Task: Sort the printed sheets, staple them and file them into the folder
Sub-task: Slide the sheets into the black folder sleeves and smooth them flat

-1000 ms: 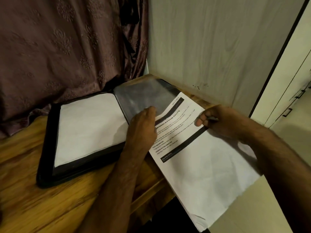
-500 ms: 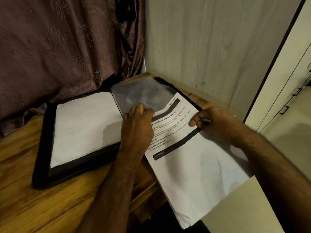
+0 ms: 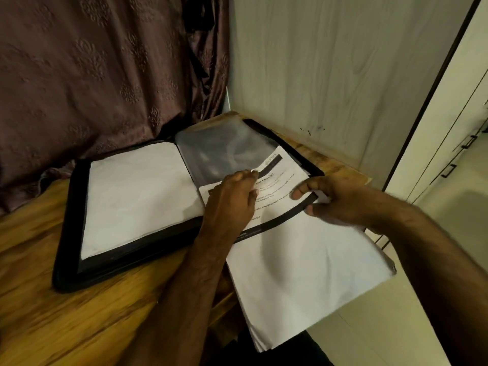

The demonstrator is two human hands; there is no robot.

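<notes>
A black display folder (image 3: 66,233) lies open on the wooden table. Its left page holds a white sheet (image 3: 137,196). On the right is a clear plastic sleeve (image 3: 224,151). My left hand (image 3: 232,199) pinches the lower edge of that sleeve. My right hand (image 3: 335,202) grips the right side of a stack of printed sheets (image 3: 303,265), whose top end lies partly inside the sleeve. The bottom half of the stack hangs over the table's front edge. No stapler is in view.
The wooden table (image 3: 47,313) sits in a corner. A brown patterned curtain (image 3: 92,70) hangs behind it and a pale wood-grain panel (image 3: 330,62) stands on the right. Cupboard drawers with dark handles (image 3: 464,149) are at the far right.
The printed stack has slid further up and left into the clear sleeve. My left hand shifted slightly along the sleeve's edge, and my right hand moved left with the stack.
</notes>
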